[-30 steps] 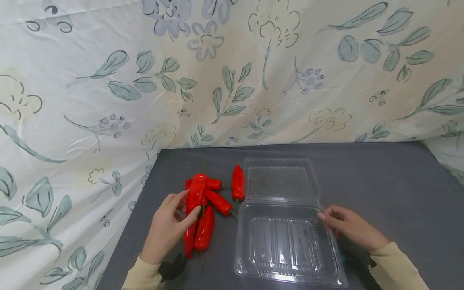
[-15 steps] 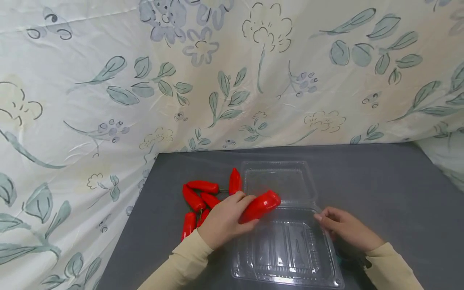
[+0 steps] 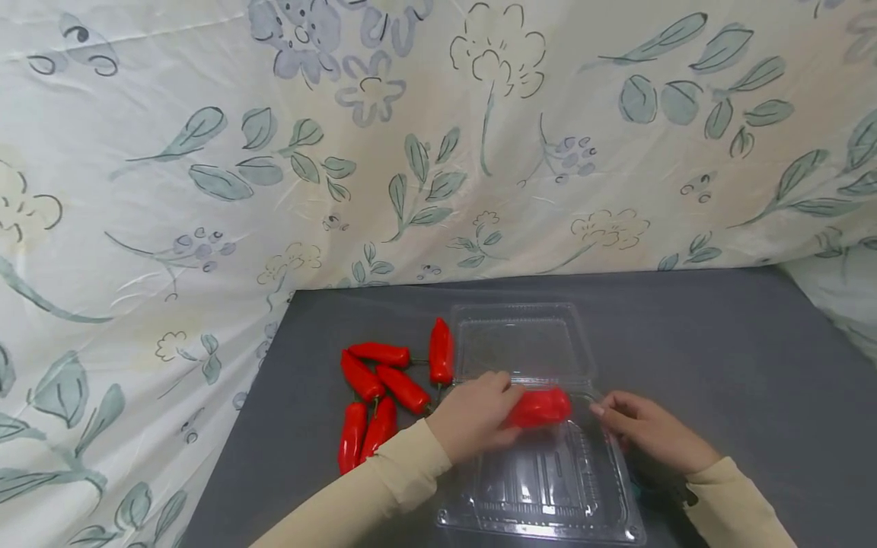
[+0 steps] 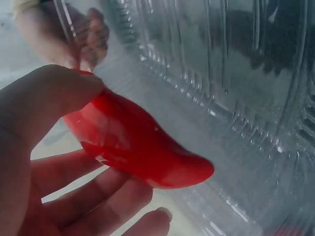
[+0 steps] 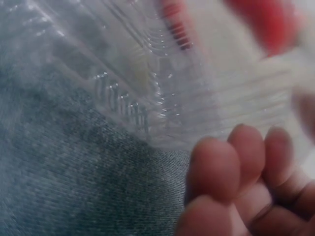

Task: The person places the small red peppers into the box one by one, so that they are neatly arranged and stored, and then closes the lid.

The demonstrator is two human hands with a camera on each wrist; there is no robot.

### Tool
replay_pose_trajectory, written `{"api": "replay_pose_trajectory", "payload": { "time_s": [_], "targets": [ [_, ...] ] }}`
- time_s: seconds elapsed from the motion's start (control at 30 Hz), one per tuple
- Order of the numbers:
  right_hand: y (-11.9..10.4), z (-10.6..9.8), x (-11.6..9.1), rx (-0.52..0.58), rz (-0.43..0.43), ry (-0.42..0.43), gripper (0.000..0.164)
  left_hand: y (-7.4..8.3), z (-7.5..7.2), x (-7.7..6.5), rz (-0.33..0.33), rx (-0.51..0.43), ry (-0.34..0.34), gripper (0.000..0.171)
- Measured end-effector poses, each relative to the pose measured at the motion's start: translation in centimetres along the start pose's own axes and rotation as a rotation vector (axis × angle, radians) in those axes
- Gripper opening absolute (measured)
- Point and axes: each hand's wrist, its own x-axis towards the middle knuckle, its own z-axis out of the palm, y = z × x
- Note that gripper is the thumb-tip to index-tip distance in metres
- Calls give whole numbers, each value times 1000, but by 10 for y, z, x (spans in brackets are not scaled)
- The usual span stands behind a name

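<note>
My left hand (image 3: 476, 418) grips a red pepper (image 3: 537, 409) above the back part of a clear plastic clamshell container (image 3: 548, 530). In the left wrist view, the thumb lies over one side of the glossy pepper (image 4: 133, 137) and the fingers support it from the other; its tapered end points over the ribbed tray. At the container's right rim, my right hand (image 3: 651, 430) pinches the edge between thumb and curled fingers. The right wrist view is blurred, with the fingertips (image 5: 216, 167) close to the clear plastic wall (image 5: 162, 113).
Several red peppers (image 3: 352, 434) with thin stems lie on the dark grey tabletop (image 3: 719, 342) left of the container. One upright-lying pepper (image 3: 441, 352) is beside the container's opened lid (image 3: 521, 342). A floral cloth (image 3: 411, 152) hangs behind.
My left hand took a red pepper from the pile, carried it rightward, and now holds it over the container. My right hand stays at the container's rim.
</note>
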Motion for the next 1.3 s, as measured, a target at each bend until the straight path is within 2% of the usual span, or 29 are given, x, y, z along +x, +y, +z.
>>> {"api": "replay_pose_trajectory", "payload": {
  "time_s": [0.27, 0.6, 0.77, 0.9, 1.1, 1.3],
  "targets": [
    [0, 3, 0, 0, 0, 1, 27, 5, 6, 7, 13, 35, -65, 36],
    [-1, 3, 1, -1, -4, -9, 29, 3, 7, 2, 13, -21, -110, 38],
    [0, 2, 0, 10, -48, -28, 29, 3, 11, 2, 22, -5, -128, 40],
    [2, 2, 0, 17, -73, -35, 28, 5, 14, 1, 28, 35, -116, 39],
    [5, 2, 0, 30, -94, -38, 27, 10, 15, -2, 21, 124, -85, 28],
    [4, 1, 0, 38, -71, -45, 27, 11, 16, -2, 6, 132, -101, 24]
  ]
}}
